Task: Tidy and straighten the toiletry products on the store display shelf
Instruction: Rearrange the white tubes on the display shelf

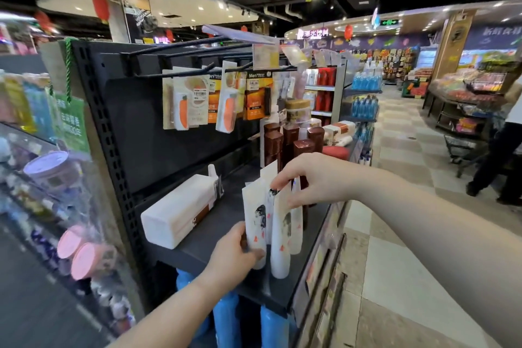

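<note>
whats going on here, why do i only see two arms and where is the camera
No machine here: a person wears a camera on the head, so the one picture looks forward and down at their own arms. At a black store shelf, the left hand grips the bottom of an upright white tube; the right hand pinches the top of the next tube. A white box lies on the shelf, brown bottles stand behind, carrot packs hang above.

Black shelf (217,229): tubes (280,237), bottles (302,150) (box (180,215) flat)
</note>
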`<control>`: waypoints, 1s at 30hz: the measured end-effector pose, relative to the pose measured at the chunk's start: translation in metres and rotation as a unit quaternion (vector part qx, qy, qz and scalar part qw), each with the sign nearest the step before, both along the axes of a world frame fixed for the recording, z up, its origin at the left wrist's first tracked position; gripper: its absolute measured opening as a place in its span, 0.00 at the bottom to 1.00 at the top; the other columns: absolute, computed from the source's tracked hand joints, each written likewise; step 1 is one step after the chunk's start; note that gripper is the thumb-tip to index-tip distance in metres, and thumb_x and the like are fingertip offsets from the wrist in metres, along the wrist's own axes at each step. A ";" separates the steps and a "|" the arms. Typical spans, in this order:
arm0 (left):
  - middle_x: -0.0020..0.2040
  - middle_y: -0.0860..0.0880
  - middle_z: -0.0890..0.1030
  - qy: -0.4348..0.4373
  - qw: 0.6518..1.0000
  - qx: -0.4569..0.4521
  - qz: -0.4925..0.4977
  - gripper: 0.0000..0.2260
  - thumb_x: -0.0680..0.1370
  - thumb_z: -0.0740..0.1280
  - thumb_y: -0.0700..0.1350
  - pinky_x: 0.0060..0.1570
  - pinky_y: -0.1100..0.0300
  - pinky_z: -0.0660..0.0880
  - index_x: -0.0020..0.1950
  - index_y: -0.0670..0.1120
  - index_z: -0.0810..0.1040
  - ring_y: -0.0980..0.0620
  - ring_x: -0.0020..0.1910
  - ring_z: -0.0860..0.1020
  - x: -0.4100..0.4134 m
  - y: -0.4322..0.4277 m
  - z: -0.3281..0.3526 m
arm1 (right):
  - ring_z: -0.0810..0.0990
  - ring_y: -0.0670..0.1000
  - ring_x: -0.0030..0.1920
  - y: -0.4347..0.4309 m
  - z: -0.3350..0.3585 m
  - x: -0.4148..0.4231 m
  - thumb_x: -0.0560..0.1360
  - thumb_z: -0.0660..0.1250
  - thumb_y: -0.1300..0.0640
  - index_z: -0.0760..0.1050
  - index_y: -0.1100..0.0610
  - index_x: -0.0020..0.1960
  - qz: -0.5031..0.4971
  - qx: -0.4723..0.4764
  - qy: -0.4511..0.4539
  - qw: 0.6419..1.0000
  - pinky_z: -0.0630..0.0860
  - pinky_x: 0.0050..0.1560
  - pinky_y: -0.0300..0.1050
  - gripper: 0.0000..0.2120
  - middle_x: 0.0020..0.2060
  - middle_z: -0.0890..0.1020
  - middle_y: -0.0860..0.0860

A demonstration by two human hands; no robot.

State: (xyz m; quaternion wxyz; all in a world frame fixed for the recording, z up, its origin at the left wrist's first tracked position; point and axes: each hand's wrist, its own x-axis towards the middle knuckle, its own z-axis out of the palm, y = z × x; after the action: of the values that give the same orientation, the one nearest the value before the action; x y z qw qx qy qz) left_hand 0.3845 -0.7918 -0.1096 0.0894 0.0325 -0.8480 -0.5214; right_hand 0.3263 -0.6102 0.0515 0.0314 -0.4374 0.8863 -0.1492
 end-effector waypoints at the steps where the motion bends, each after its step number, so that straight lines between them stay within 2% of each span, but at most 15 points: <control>1: 0.44 0.63 0.78 -0.002 1.000 0.000 0.001 0.21 0.69 0.72 0.39 0.33 0.77 0.71 0.45 0.65 0.69 0.70 0.41 0.76 0.000 0.000 0.000 | 0.75 0.42 0.55 -0.002 0.000 0.000 0.71 0.71 0.52 0.78 0.46 0.58 0.001 0.011 0.009 1.000 0.71 0.59 0.40 0.16 0.52 0.78 0.39; 5: 0.46 0.60 0.80 -0.009 1.000 0.007 -0.003 0.20 0.69 0.72 0.39 0.37 0.74 0.72 0.46 0.64 0.71 0.66 0.45 0.77 0.001 -0.002 0.000 | 0.76 0.41 0.48 -0.004 0.000 -0.001 0.72 0.70 0.55 0.81 0.51 0.52 -0.001 0.014 0.022 1.000 0.71 0.50 0.35 0.09 0.45 0.79 0.41; 7: 0.47 0.59 0.80 -0.014 1.000 0.008 -0.011 0.20 0.69 0.72 0.39 0.40 0.72 0.73 0.47 0.63 0.71 0.63 0.47 0.78 0.000 -0.002 0.000 | 0.76 0.40 0.46 -0.004 0.000 -0.004 0.72 0.70 0.55 0.81 0.50 0.51 -0.013 0.018 0.015 1.000 0.71 0.47 0.33 0.08 0.45 0.80 0.41; 9: 0.48 0.59 0.80 -0.012 1.000 0.015 -0.021 0.20 0.69 0.71 0.39 0.41 0.71 0.74 0.50 0.62 0.71 0.63 0.47 0.77 0.001 -0.003 0.000 | 0.76 0.38 0.47 -0.005 -0.001 -0.005 0.72 0.70 0.56 0.81 0.48 0.51 -0.024 0.020 0.003 1.000 0.71 0.48 0.33 0.09 0.46 0.80 0.40; 12: 0.49 0.57 0.79 -0.014 0.998 0.022 -0.050 0.20 0.68 0.71 0.39 0.43 0.72 0.74 0.50 0.61 0.70 0.63 0.48 0.77 0.001 -0.006 0.002 | 0.74 0.31 0.49 -0.005 0.000 -0.001 0.72 0.70 0.55 0.79 0.43 0.54 -0.031 0.019 -0.003 0.999 0.69 0.46 0.27 0.12 0.46 0.78 0.34; 15: 0.53 0.54 0.77 -0.015 0.996 0.012 -0.089 0.21 0.65 0.66 0.41 0.49 0.67 0.75 0.52 0.61 0.69 0.61 0.52 0.76 0.003 -0.014 0.007 | 0.72 0.31 0.54 -0.002 0.011 0.012 0.72 0.67 0.59 0.75 0.39 0.54 -0.037 0.021 0.001 0.999 0.66 0.54 0.28 0.17 0.49 0.75 0.32; 17: 0.54 0.54 0.77 0.017 0.997 0.000 -0.081 0.21 0.64 0.63 0.40 0.50 0.69 0.73 0.54 0.58 0.70 0.59 0.53 0.75 -0.001 -0.026 0.013 | 0.72 0.33 0.54 -0.006 0.022 0.026 0.71 0.63 0.64 0.75 0.39 0.50 -0.048 -0.046 0.026 0.997 0.66 0.55 0.30 0.20 0.50 0.76 0.35; 19: 0.53 0.52 0.77 0.058 0.997 0.005 -0.055 0.19 0.68 0.62 0.34 0.50 0.68 0.72 0.52 0.56 0.70 0.56 0.52 0.76 -0.008 -0.038 0.022 | 0.76 0.35 0.49 -0.021 0.032 0.044 0.71 0.62 0.67 0.76 0.39 0.45 -0.047 -0.180 0.062 0.981 0.69 0.49 0.27 0.21 0.44 0.79 0.37; 20: 0.51 0.52 0.77 0.074 0.996 0.012 -0.042 0.18 0.70 0.62 0.33 0.50 0.68 0.72 0.50 0.56 0.70 0.54 0.51 0.77 -0.012 -0.045 0.029 | 0.77 0.35 0.47 -0.033 0.034 0.054 0.71 0.62 0.68 0.77 0.40 0.43 -0.046 -0.240 0.073 0.967 0.70 0.46 0.26 0.21 0.41 0.81 0.37; 22: 0.48 0.52 0.77 0.103 0.994 0.021 -0.027 0.15 0.73 0.62 0.33 0.46 0.71 0.72 0.48 0.53 0.72 0.52 0.47 0.77 -0.020 -0.061 0.045 | 0.77 0.35 0.45 -0.064 0.031 0.071 0.72 0.63 0.66 0.77 0.40 0.41 -0.045 -0.301 0.081 0.949 0.70 0.44 0.25 0.19 0.41 0.81 0.37; 24: 0.48 0.51 0.78 0.125 0.991 0.034 -0.016 0.11 0.74 0.63 0.35 0.41 0.71 0.72 0.49 0.49 0.75 0.48 0.44 0.79 -0.027 -0.080 0.059 | 0.77 0.36 0.46 -0.101 0.012 0.079 0.73 0.63 0.64 0.78 0.42 0.43 -0.056 -0.302 0.061 0.950 0.69 0.45 0.25 0.16 0.41 0.81 0.38; 27: 0.48 0.50 0.81 0.120 0.992 0.031 -0.014 0.09 0.73 0.65 0.39 0.43 0.60 0.76 0.48 0.53 0.78 0.50 0.45 0.80 -0.035 -0.113 0.073 | 0.72 0.38 0.50 -0.154 -0.029 0.070 0.75 0.59 0.63 0.78 0.47 0.53 -0.128 -0.278 0.019 0.952 0.66 0.49 0.23 0.15 0.51 0.78 0.42; 29: 0.47 0.52 0.81 0.100 0.995 -0.014 -0.017 0.07 0.74 0.65 0.43 0.44 0.59 0.75 0.46 0.55 0.77 0.53 0.47 0.79 -0.043 -0.131 0.075 | 0.72 0.43 0.56 -0.181 -0.056 0.052 0.76 0.57 0.63 0.75 0.48 0.59 -0.200 -0.280 -0.011 0.939 0.65 0.53 0.29 0.17 0.57 0.75 0.45; 30: 0.51 0.54 0.80 0.077 0.996 -0.045 -0.022 0.07 0.74 0.64 0.45 0.47 0.60 0.73 0.49 0.56 0.77 0.54 0.51 0.77 -0.047 -0.139 0.074 | 0.72 0.46 0.59 -0.191 -0.069 0.041 0.76 0.57 0.63 0.73 0.49 0.61 -0.238 -0.275 -0.021 0.931 0.66 0.56 0.34 0.18 0.59 0.74 0.46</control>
State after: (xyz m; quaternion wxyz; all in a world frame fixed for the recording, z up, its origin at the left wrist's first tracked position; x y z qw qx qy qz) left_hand 0.3377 -0.9307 -0.0352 0.1442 -0.0301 -0.8616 -0.4858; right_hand 0.3676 -0.8017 -0.0171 -0.1083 -0.2019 0.8879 -0.3990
